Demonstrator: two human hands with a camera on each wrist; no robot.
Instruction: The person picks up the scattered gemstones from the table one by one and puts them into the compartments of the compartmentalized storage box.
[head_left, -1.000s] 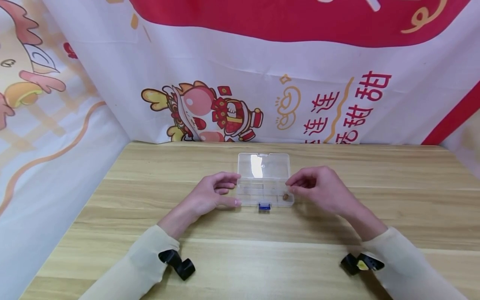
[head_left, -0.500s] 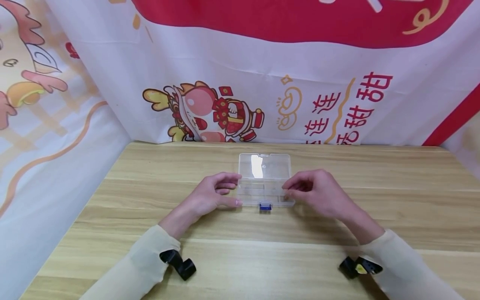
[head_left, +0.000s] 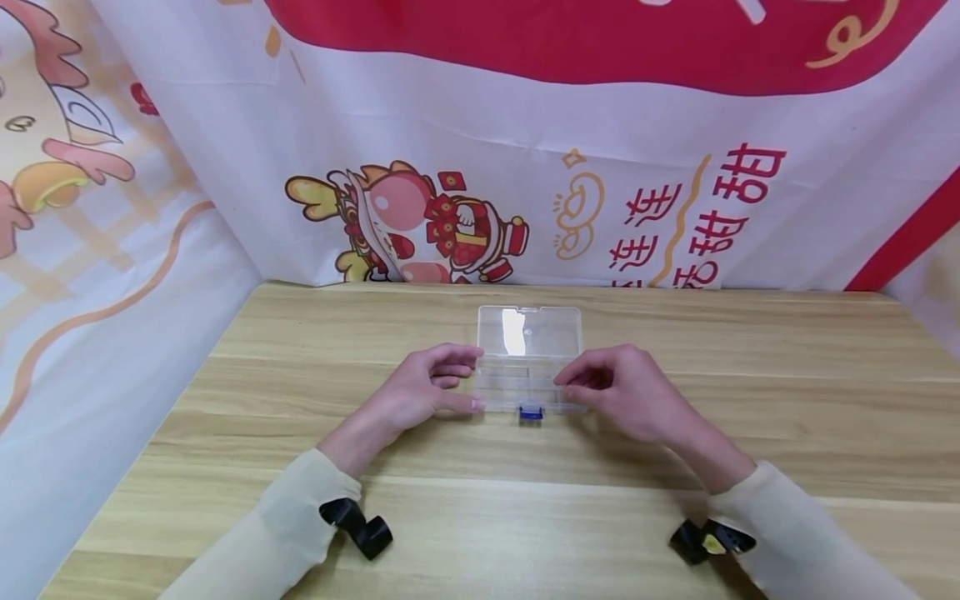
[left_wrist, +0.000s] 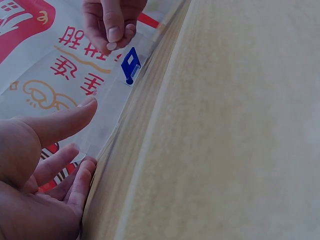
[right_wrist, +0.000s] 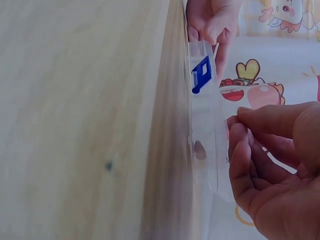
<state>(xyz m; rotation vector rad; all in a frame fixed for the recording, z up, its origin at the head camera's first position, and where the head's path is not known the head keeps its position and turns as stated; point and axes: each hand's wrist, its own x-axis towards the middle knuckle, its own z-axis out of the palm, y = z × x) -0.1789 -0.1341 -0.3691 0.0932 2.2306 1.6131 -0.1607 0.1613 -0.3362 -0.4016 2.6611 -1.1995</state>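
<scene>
Behind the desk (head_left: 300, 350) I see a printed cloth backdrop (head_left: 525, 150) in red and white with a cartoon figure, and it wraps round on the side of my left hand too. On the pale wooden desk, about mid-width and nearer that backdrop than me, lies the clear plastic box (head_left: 525, 379), open, with its lid (head_left: 531, 332) laid flat on the far side of the tray.

My left hand (head_left: 420, 392) rests on the desk at the left end of the box, thumb and fingers loosely spread around that end; in the left wrist view the fingertips lie along its clear wall, and I cannot tell whether they truly grip it. My right hand (head_left: 622, 392) is over the right part of the box, thumb and forefinger drawn together at their tips just above the tray; whether something is pinched between them I cannot tell.

At the near edge of the box, between my two hands, sits the small blue latch (head_left: 531, 412). Inside the box, in the right wrist view, a small brown object (right_wrist: 199, 149) lies in a compartment just below my right fingers (right_wrist: 240, 150).
</scene>
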